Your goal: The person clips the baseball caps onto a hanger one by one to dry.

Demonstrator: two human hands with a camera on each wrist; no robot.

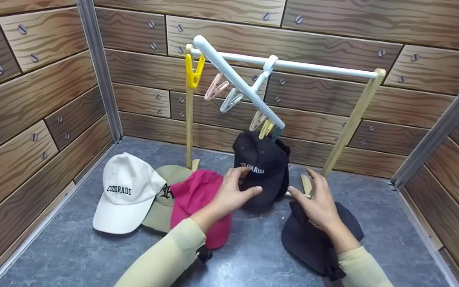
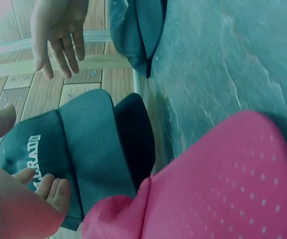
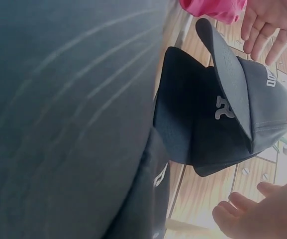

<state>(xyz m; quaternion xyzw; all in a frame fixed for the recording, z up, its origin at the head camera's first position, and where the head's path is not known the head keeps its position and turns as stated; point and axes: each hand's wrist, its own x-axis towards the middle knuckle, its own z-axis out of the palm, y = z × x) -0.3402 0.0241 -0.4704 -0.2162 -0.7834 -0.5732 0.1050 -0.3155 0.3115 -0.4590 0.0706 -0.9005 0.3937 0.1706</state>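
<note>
Pale cream fabric sleeves (image 1: 161, 251) fill the bottom of the frame, leading to my bare hands. At the centre, a black fabric cap with white lettering (image 1: 268, 181) hangs before a second black cap with a white letter (image 3: 205, 134), under small plastic clips (image 1: 266, 129) at the low end of a tilted white plastic hanger (image 1: 237, 77). My left hand (image 1: 231, 193) is at the lettered cap's left, thumb and fingers apart, gripping nothing; whether its fingertips touch the cloth I cannot tell. My right hand (image 1: 319, 201), right of centre, spreads its fingers, holding nothing, over a black cap lying at lower right (image 1: 303, 241). At lower left, a white lettered cap (image 1: 128, 183), an olive-green cap (image 1: 157, 217) and a bright pink cap (image 1: 195, 195) overlap on the grey marbled tabletop (image 1: 74, 247).
</note>
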